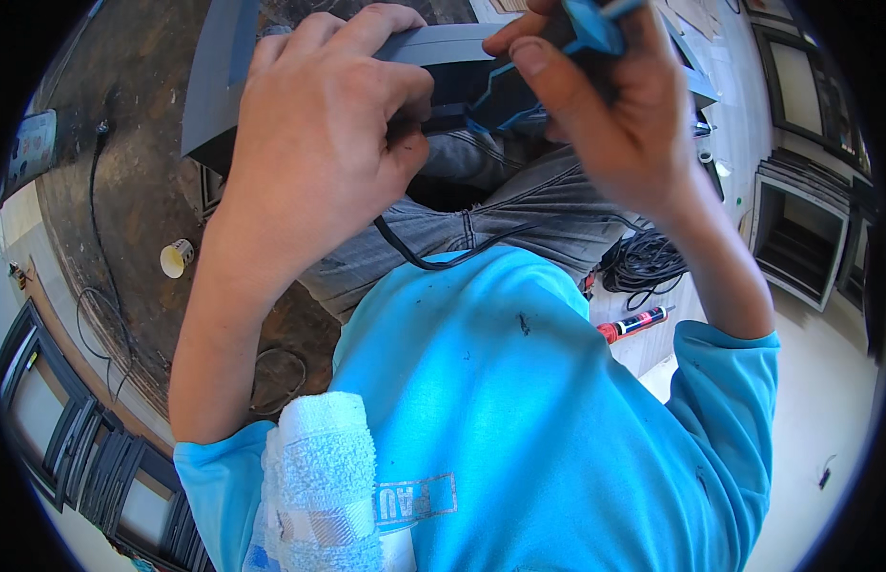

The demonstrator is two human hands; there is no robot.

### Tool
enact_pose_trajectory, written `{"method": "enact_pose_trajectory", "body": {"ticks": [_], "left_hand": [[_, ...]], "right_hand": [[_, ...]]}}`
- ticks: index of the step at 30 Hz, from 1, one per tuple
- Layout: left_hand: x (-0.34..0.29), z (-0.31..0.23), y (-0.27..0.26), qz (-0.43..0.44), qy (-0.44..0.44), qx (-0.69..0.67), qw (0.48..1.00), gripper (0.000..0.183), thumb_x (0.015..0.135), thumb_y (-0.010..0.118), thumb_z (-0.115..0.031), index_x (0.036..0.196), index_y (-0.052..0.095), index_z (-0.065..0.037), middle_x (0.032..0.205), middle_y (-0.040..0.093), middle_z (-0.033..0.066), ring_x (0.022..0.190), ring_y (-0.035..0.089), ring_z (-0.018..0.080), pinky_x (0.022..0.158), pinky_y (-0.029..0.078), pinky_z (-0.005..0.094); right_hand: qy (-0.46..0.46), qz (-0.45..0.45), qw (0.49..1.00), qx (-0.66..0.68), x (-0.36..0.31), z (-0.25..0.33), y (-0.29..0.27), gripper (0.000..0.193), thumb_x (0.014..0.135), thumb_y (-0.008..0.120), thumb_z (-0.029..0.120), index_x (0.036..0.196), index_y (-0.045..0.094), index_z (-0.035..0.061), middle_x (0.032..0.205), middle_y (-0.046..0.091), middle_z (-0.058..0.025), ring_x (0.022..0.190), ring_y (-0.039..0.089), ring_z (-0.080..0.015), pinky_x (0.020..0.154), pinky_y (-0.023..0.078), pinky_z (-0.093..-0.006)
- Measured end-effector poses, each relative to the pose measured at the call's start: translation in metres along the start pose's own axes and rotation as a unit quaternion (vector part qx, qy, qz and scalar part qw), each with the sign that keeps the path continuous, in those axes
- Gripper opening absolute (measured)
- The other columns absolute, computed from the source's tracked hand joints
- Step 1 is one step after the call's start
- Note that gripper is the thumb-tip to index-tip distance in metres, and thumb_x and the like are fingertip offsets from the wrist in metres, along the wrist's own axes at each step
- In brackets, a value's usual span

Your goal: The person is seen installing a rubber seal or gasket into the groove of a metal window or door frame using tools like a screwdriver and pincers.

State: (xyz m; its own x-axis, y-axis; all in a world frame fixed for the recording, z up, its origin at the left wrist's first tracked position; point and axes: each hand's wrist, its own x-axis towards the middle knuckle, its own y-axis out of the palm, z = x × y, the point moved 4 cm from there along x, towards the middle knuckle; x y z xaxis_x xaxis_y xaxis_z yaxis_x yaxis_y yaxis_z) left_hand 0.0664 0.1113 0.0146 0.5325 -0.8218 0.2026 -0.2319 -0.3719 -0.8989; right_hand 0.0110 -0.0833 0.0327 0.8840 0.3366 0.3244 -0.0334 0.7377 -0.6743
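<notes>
Both hands are raised at the top of the view around a corded black-and-blue hand tool [505, 95]. My left hand [333, 119] curls at a grey box-like frame [209, 86], thumb and forefinger closed around the tool's dark end; this grip is partly hidden. A black cord [405, 250] runs out below that hand. My right hand [619, 119], a little blurred, is closed around the tool's blue part, where a pale rod sticks out. The tool's full shape is hidden by the fingers and the picture's edge.
My jeans-clad legs [548, 205] are below the frame. A coiled black cable [648, 262] and a red-and-dark tube [638, 324] lie to the right. On the stained floor at left is a paper cup [177, 258]. Dark frames [795, 234] stand at right, more [52, 400] at lower left.
</notes>
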Motion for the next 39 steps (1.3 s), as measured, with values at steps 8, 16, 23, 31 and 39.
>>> {"method": "enact_pose_trajectory", "body": {"ticks": [8,16,23,31,39], "left_hand": [[0.003,0.000,0.002,0.006,0.030,-0.007,1.000,0.016,0.070,0.075,-0.011,0.085,0.072,-0.009,0.141,0.062,0.0093,0.123,0.058,0.0326,0.100,0.043,0.0446],[-0.003,0.002,-0.001,-0.010,0.039,-0.009,0.999,0.016,0.071,0.075,-0.009,0.086,0.072,-0.010,0.140,0.063,0.0089,0.122,0.059,0.0329,0.100,0.043,0.0440],[-0.003,0.002,-0.002,-0.009,0.036,-0.022,0.999,0.015,0.070,0.075,-0.007,0.085,0.070,-0.010,0.140,0.063,0.0081,0.119,0.059,0.0328,0.098,0.043,0.0444],[-0.003,0.002,-0.003,0.000,0.059,-0.001,0.998,0.014,0.071,0.072,-0.005,0.084,0.069,-0.009,0.144,0.059,0.0109,0.121,0.057,0.0339,0.099,0.042,0.0453],[-0.006,0.003,-0.004,0.004,0.089,-0.011,0.996,0.015,0.072,0.072,-0.001,0.085,0.070,-0.009,0.148,0.056,0.0097,0.122,0.056,0.0334,0.098,0.043,0.0448]], "right_hand": [[0.065,-0.062,0.995,0.044,-0.009,-0.003,0.004,0.037,0.098,0.063,0.004,0.130,0.045,0.0016,0.111,0.056,-0.0123,0.104,0.068,-0.0179,0.084,0.057,-0.0307],[0.028,-0.224,0.932,0.284,0.005,0.041,-0.012,0.035,0.104,0.054,0.012,0.136,0.043,0.0047,0.102,0.069,-0.0151,0.104,0.072,-0.0222,0.081,0.062,-0.0321],[0.065,-0.088,0.991,0.078,-0.006,0.034,-0.003,0.025,0.100,0.065,0.011,0.123,0.055,0.0047,0.101,0.074,-0.0106,0.079,0.069,-0.0167,0.071,0.058,-0.0313],[0.021,-0.138,0.980,0.140,0.012,0.014,-0.003,0.034,0.100,0.059,0.005,0.130,0.044,-0.0001,0.103,0.062,-0.0131,0.101,0.068,-0.0185,0.083,0.057,-0.0311],[-0.014,-0.195,0.956,0.217,0.016,0.000,-0.008,0.036,0.097,0.063,0.004,0.127,0.044,-0.0010,0.105,0.058,-0.0113,0.102,0.065,-0.0170,0.083,0.054,-0.0320]]}}
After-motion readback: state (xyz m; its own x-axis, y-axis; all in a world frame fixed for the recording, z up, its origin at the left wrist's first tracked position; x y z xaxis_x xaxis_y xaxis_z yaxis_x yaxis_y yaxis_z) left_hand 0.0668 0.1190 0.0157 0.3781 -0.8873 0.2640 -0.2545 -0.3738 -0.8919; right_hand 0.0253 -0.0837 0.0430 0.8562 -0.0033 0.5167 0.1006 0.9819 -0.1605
